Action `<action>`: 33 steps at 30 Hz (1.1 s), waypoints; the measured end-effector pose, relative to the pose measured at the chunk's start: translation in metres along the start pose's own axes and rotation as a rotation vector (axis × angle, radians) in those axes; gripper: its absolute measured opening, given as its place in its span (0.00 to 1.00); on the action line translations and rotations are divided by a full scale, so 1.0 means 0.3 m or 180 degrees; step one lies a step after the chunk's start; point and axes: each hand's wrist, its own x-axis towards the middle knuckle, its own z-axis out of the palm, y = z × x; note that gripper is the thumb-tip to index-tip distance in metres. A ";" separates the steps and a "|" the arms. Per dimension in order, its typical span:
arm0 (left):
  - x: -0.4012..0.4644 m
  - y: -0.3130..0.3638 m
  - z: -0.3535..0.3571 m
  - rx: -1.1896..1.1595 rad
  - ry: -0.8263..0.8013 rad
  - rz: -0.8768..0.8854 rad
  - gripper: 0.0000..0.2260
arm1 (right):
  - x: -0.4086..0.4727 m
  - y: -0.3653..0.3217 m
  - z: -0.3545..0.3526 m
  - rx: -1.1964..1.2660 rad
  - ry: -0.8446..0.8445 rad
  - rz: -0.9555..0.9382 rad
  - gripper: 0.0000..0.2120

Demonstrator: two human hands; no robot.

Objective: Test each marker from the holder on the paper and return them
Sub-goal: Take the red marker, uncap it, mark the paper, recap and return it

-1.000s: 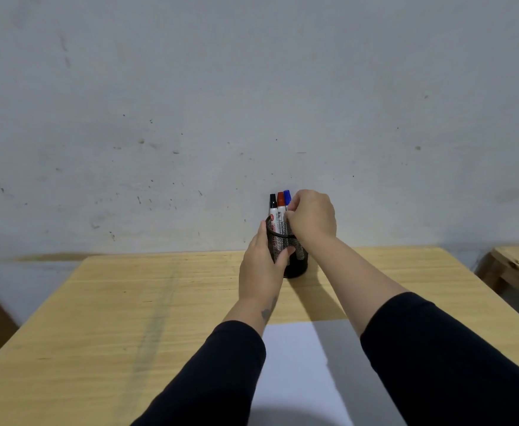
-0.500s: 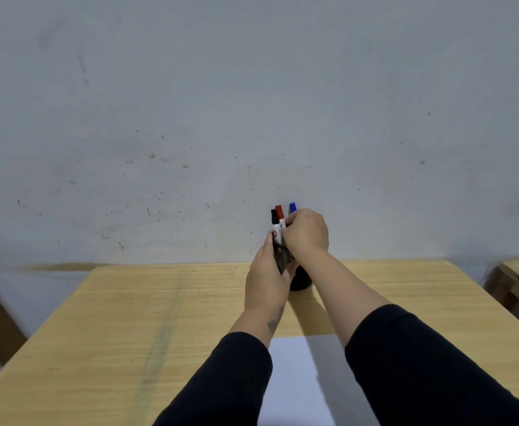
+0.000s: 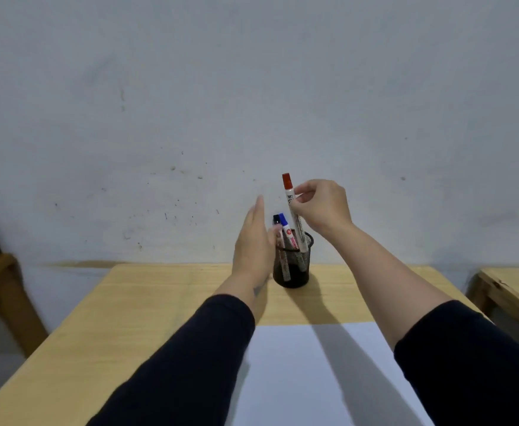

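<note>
A black mesh holder stands at the far edge of the wooden table. A blue-capped marker and a black-capped marker stand inside it. My right hand pinches a red-capped marker upright, lifted so that only its lower end is still within the holder's rim. My left hand is just left of the holder, fingers straight and apart, holding nothing. A white sheet of paper lies on the table near me, partly under my forearms.
A grey wall rises right behind the table. A second wooden table shows at the right edge. A wooden leg or frame stands at the left.
My right hand has pulled the red marker up out of the holder. My left hand has let go of the holder and opened beside it. The camera has tilted up.
</note>
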 end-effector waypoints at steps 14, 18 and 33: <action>-0.213 0.088 -0.220 -0.0222 -0.0240 0.0224 0.06 | -0.363 0.005 -0.067 -0.0256 -0.0722 -0.0297 0.05; -0.275 0.066 -0.214 -0.0720 0.0404 -0.0169 0.05 | -0.461 -0.001 -0.032 0.0593 0.0142 0.0250 0.07; -0.423 -0.030 -0.131 -0.0759 0.0061 -0.0525 0.07 | -0.526 0.052 0.107 0.2914 -0.0746 0.2422 0.16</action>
